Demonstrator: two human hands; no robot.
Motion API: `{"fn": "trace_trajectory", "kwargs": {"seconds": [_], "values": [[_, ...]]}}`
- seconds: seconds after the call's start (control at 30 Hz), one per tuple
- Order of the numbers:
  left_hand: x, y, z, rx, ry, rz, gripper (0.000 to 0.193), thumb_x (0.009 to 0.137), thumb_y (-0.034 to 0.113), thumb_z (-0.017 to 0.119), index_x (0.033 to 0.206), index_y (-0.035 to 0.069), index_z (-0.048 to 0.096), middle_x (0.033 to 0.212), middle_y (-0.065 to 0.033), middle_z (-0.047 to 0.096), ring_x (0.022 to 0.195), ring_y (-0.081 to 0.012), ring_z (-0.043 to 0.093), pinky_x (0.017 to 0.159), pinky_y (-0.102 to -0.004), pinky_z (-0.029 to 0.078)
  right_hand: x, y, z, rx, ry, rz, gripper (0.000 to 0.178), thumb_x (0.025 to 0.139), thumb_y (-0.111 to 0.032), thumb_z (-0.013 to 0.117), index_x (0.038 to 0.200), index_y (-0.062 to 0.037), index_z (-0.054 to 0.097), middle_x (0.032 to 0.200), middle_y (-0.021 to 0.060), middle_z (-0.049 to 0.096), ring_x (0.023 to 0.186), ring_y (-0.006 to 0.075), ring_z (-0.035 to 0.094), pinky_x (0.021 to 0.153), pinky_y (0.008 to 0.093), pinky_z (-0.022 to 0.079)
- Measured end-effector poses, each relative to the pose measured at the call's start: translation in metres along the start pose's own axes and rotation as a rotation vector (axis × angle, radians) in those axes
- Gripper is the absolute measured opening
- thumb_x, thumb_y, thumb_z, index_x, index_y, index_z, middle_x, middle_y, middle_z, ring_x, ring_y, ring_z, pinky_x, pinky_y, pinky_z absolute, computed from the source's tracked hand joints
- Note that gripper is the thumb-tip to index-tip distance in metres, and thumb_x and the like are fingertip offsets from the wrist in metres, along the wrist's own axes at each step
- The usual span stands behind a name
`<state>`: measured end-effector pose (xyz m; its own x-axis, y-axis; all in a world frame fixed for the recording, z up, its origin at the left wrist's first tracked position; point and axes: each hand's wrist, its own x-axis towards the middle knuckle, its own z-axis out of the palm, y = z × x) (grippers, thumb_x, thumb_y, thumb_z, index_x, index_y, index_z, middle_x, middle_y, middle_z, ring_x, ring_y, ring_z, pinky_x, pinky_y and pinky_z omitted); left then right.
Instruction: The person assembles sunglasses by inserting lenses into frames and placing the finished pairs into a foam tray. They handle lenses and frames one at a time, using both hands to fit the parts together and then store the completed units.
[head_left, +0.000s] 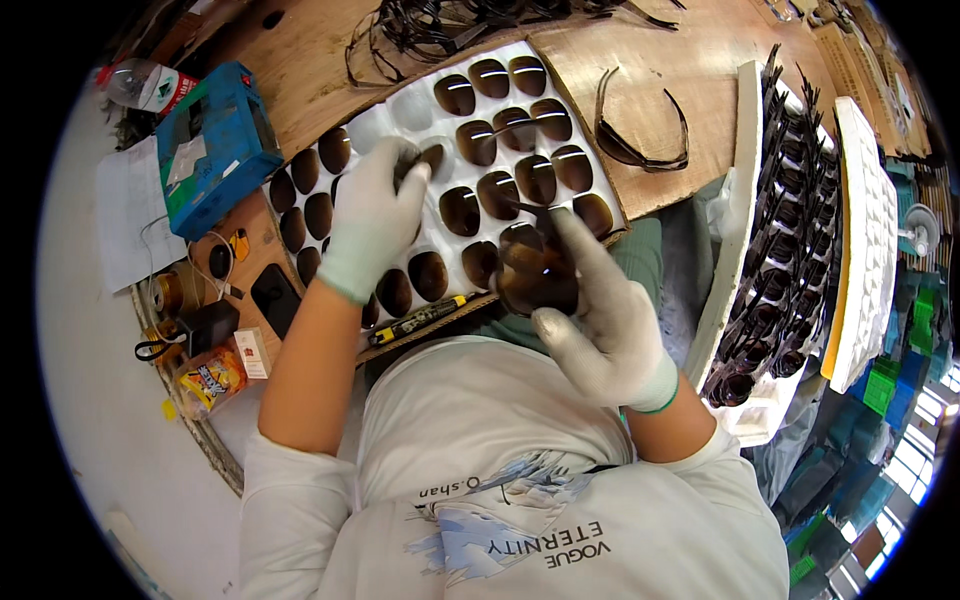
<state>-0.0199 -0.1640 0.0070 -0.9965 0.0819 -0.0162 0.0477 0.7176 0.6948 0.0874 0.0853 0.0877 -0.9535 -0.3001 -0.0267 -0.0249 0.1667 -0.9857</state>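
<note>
A white tray (452, 228) filled with rows of brown tinted lenses (459, 211) lies in front of me. Over its left part, my left hand (378, 212), in a pale glove, is closed with fingertips pinched on a single brown lens (432, 160). My right hand (606, 325), gloved too, grips dark sunglasses (538, 278) between thumb and fingers over the tray's near right edge. They are partly blurred, and some of the frame blends with the lenses behind it. A yellow and black utility knife (425, 318) rests along the tray's near edge.
Dark frames (430, 28) are heaped at the back; one pair of glasses (645, 130) lies right of the tray. A white foam tray (735, 250) of sunglasses stands further right. At left are a blue box (218, 145), a bottle (148, 86) and a phone (276, 298).
</note>
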Motion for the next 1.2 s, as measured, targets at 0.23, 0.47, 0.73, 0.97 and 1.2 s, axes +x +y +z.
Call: {"fn": "trace_trajectory", "kwargs": {"seconds": [0.23, 0.47, 0.73, 0.97, 1.2], "values": [[-0.101, 0.054, -0.042, -1.150, -0.246, -0.284, 0.023, 0.094, 0.005, 0.068, 0.114, 0.001, 0.058, 0.099, -0.0054, 0.064, 0.077, -0.0090, 0.061, 0.068, -0.0247, 0.053, -0.002, -0.012, 0.011, 0.067, -0.269, 0.121, 0.072, 0.086, 0.009, 0.046, 0.154, 0.0066, 0.024, 0.130, 0.0271, 0.061, 0.115, 0.0240, 0.068, 0.094, 0.0344, 0.054], [-0.134, 0.045, -0.048, -1.490, -0.283, -0.276, 0.021, 0.095, 0.008, 0.066, 0.113, -0.001, 0.061, 0.092, -0.0092, 0.068, 0.070, -0.0115, 0.065, 0.059, -0.0273, 0.055, -0.001, -0.017, 0.025, 0.119, -0.406, -0.019, 0.029, 0.095, -0.013, 0.067, 0.117, 0.0049, 0.064, 0.089, 0.0112, 0.074, 0.081, 0.0168, 0.072, 0.075, 0.0327, 0.057], [-0.148, 0.030, -0.059, -1.491, -0.408, -0.234, 0.024, 0.096, 0.017, 0.068, 0.111, 0.000, 0.061, 0.095, -0.0081, 0.068, 0.075, -0.0116, 0.064, 0.065, -0.0260, 0.055, -0.006, -0.020, 0.041, 0.123, -0.441, -0.017, 0.025, 0.102, -0.013, 0.052, 0.116, 0.0035, 0.064, 0.082, 0.0110, 0.071, 0.074, 0.0216, 0.070, 0.071, 0.0347, 0.056], [-0.152, 0.044, -0.066, -1.338, -0.371, -0.261, 0.023, 0.098, 0.018, 0.066, 0.109, -0.001, 0.059, 0.095, -0.0066, 0.066, 0.079, -0.0120, 0.062, 0.071, -0.0281, 0.054, -0.017, -0.017, 0.047, 0.168, -0.287, 0.023, 0.024, 0.103, -0.013, 0.047, 0.108, 0.0048, 0.063, 0.076, 0.0107, 0.069, 0.068, 0.0241, 0.069, 0.066, 0.0350, 0.055], [-0.150, 0.052, -0.071, -1.067, -0.337, -0.239, 0.014, 0.099, 0.008, 0.059, 0.110, -0.002, 0.059, 0.091, -0.0050, 0.063, 0.076, -0.0094, 0.059, 0.069, -0.0263, 0.051, -0.015, -0.019, 0.049, -0.147, -0.215, -0.235, 0.021, 0.100, -0.015, 0.055, 0.091, -0.0005, 0.065, 0.068, 0.0121, 0.062, 0.060, 0.0348, 0.061, 0.060, 0.0405, 0.050]]}}
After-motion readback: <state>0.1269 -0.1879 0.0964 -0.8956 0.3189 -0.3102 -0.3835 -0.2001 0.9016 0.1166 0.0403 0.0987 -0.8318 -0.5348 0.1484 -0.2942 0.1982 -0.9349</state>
